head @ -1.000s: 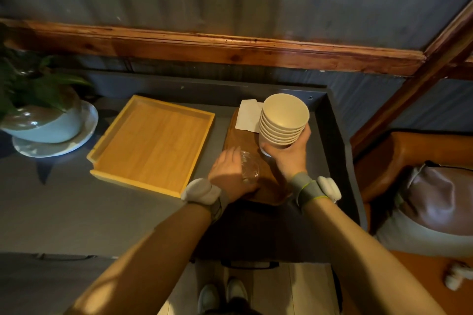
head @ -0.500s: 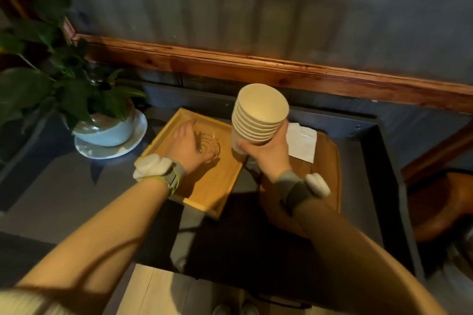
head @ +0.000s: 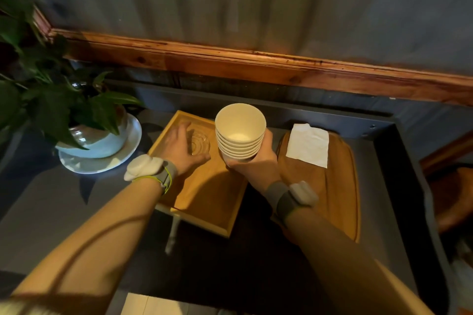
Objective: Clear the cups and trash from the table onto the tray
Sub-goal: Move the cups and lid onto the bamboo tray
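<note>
A light wooden tray [head: 212, 197] lies on the dark table. My left hand [head: 180, 149] is over the tray's far left part, fingers curled around a small clear glass cup [head: 199, 144] that sits at or just above the tray floor. My right hand [head: 256, 161] grips the base of a stack of several cream cups [head: 239, 133], held upright above the tray's right edge. A white napkin [head: 308, 145] lies flat on a darker oval wooden board [head: 337, 186] to the right.
A potted green plant [head: 51, 110] in a pale pot on a white saucer [head: 102, 163] stands left of the tray. A wooden rail [head: 256, 64] runs along the grey wall behind. The table's raised dark rim [head: 399, 161] borders the right side.
Both hands moved left from the oval board to the tray, the left one bringing the glass cup over the tray's far part and the right one bringing the cup stack over its right edge.
</note>
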Available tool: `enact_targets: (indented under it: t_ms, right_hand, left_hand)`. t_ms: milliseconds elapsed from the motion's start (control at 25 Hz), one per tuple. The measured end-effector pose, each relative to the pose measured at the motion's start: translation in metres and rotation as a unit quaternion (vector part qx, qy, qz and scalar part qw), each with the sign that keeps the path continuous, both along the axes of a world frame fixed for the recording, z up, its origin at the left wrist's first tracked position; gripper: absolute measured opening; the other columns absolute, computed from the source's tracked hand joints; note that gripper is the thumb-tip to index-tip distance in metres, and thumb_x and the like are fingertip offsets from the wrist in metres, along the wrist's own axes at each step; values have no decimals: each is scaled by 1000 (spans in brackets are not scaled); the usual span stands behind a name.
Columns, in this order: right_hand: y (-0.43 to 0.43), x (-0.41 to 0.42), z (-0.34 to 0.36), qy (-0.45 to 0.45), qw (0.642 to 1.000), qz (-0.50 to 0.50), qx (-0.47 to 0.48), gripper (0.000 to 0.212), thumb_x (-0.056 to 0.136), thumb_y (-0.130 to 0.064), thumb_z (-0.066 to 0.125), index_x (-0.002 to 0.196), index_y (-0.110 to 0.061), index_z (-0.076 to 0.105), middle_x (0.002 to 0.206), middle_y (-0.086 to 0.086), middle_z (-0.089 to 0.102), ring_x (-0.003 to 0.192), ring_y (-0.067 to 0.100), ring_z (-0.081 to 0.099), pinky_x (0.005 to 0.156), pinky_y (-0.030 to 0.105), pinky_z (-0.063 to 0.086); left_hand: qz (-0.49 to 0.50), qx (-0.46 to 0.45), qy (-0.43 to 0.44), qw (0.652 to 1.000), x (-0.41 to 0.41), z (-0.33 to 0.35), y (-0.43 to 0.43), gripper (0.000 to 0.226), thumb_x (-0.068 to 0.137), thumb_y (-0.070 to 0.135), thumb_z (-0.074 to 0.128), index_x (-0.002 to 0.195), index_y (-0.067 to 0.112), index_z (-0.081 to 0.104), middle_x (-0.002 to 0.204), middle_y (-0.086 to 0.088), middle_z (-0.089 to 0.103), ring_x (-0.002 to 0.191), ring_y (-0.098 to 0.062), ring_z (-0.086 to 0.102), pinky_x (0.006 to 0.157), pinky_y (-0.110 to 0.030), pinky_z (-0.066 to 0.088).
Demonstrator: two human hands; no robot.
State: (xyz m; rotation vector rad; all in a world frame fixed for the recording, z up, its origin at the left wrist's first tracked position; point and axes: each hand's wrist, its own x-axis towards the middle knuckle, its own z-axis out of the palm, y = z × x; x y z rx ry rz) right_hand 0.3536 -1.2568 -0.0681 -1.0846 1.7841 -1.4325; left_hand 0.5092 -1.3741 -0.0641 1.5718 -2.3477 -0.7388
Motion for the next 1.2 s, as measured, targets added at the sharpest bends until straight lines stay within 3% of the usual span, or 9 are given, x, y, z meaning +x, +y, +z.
enact_targets:
  t_ms: [80,200,400,560,680,800,920,1040,1200]
  right_hand:
    - [-1,3,-3,35,999,4,16,89,63,-30,82,133,-22,28,115,-19,51,98,4,57,76,3,49]
    - [0,3,-6,27,999,17,35,94,64,-27,82,137,-18,24,126,-5,51,109,12,53,93,27,52]
    - [15,-14,2,4,995,39,97,100,63,-20,82,140,-30,19,138,-6,42,124,15,41,99,29,36]
    - [39,-44,11,169,978,2,121,72,78,-16,68,139,-22,29,143,6,40,131,21,38,103,30,31]
    - [52,-80,14,290,944,-52,148,56,88,-18,56,139,-15,33,143,11,40,132,27,34,109,35,28]
    - [56,-110,10,371,888,-49,266,63,89,-33,54,143,-19,25,152,12,28,139,31,23,113,42,22]
    - [53,-123,3,393,862,-8,322,69,89,-46,50,146,-25,16,157,8,17,143,32,14,115,45,16]
    - [48,-136,0,412,849,19,331,63,92,-46,44,145,-22,21,155,8,24,140,31,23,114,45,21]
    - [49,-153,-2,431,847,25,309,44,97,-36,36,138,-21,39,147,9,40,132,33,38,108,42,30]
  left_hand:
    - [-12,18,-36,999,2,-6,0,104,63,42,78,143,22,15,153,-14,22,141,-31,18,113,-46,22]
    - [-16,28,-55,998,10,-10,1,106,65,45,75,145,22,10,156,-13,14,144,-29,8,115,-46,15]
    - [-5,22,-9,1000,12,3,9,95,72,46,69,144,22,12,156,-11,16,143,-28,14,114,-47,20]
    - [47,-65,98,992,8,18,29,67,81,18,61,138,13,27,143,-17,35,134,-33,26,110,-45,26]
    - [13,-72,53,996,6,16,54,62,81,12,59,136,9,31,140,-18,39,132,-33,30,110,-43,26]
    - [-10,-73,-7,997,8,8,80,56,84,13,56,134,5,34,140,-19,39,131,-32,31,111,-43,26]
    - [-58,-108,11,992,2,11,107,37,81,8,55,117,6,51,121,-17,52,113,-31,44,95,-41,37]
    - [-163,-132,36,977,-17,18,135,18,80,4,56,97,9,60,98,-13,59,91,-28,53,74,-36,44]
    - [-239,-122,55,962,-64,24,148,17,79,3,52,94,2,60,98,-20,60,92,-34,52,73,-38,41]
